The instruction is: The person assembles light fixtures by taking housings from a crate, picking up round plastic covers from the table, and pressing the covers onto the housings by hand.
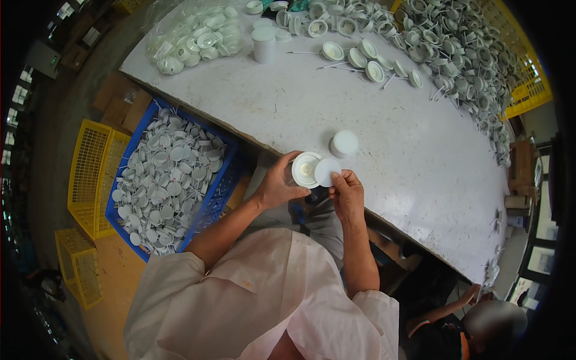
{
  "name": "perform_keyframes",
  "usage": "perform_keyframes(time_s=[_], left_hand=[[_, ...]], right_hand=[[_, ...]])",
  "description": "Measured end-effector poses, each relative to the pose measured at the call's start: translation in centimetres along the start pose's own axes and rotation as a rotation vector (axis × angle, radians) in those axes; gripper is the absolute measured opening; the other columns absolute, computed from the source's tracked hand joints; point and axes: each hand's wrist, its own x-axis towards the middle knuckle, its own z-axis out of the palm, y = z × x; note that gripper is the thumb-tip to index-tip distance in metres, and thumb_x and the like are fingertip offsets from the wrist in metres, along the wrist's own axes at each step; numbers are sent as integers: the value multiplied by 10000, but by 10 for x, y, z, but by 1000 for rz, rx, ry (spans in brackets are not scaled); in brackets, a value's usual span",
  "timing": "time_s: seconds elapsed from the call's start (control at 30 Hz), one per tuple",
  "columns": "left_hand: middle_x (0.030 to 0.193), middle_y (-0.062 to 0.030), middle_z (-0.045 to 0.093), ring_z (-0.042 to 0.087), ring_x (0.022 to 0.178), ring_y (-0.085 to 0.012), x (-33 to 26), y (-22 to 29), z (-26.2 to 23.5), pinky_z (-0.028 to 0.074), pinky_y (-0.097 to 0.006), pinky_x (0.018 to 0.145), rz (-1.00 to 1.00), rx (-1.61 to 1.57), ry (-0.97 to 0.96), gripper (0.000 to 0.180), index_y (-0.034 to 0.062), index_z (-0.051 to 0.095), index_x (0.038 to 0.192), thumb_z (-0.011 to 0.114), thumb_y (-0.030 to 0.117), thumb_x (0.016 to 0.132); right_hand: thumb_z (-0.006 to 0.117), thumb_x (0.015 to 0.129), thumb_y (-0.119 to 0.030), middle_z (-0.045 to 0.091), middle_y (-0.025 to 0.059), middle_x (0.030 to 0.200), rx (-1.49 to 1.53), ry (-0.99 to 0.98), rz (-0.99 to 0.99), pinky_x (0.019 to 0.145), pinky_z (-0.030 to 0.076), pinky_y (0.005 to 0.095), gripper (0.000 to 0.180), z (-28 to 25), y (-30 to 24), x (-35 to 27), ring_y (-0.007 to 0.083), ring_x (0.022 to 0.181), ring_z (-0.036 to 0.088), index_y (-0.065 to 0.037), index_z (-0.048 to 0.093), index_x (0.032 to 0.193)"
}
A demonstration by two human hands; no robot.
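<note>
In front of my body, at the table's edge, my left hand [277,187] is wrapped round a white round lamp housing [303,170]. The housing's open face is turned up and shows a small pale board with yellowish dots. A thin white disc [327,171] is pinched between the thumb and fingers of my right hand [348,195]. The disc overlaps the right side of the housing's opening; whether the two touch I cannot tell. Just beyond my hands, a short stack of white discs [344,144] stands on the white table [408,156].
Left of me a blue crate [210,213] holds many white round parts with wires, beside yellow baskets [90,174]. At the back lie a bag of white rings [198,42], a taller white stack [263,48] and a large heap of housings [444,48]. Another person [444,327] sits lower right.
</note>
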Motion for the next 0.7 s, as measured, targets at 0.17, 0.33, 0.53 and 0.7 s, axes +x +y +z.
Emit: perform_keyframes(time_s=[0.17,0.33,0.53,0.7], left_hand=[[1254,-152,496,507,1164,-212,-3,9,7,435,-336,974,19,25,45,793,-38,319,1350,770,126,717],[1195,-157,546,539,1116,-208,-3,6,11,444,-326,941,10,46,96,685,-38,377,1314,720,178,761],[1149,-150,582,560,1079,-188,-2,2,12,453,-311,919,63,34,140,552,-45,404,1289,643,142,828],[1142,-146,584,565,1057,-179,-2,-4,11,454,-302,905,77,73,167,501,-46,421,1272,616,123,844]], right_hand=[[689,838,-88,586,-3,692,-105,15,-1,463,431,184,132,14,7,0,65,534,538,-74,564,875],[715,813,-94,577,-12,700,-193,20,-52,457,440,173,184,20,14,4,49,535,539,-76,554,899],[709,793,-42,537,-17,701,-213,28,-42,453,411,176,197,32,9,1,34,540,494,-39,536,886],[710,793,-44,532,-20,702,-200,24,-40,450,419,178,195,32,10,1,32,539,492,-41,535,880]])
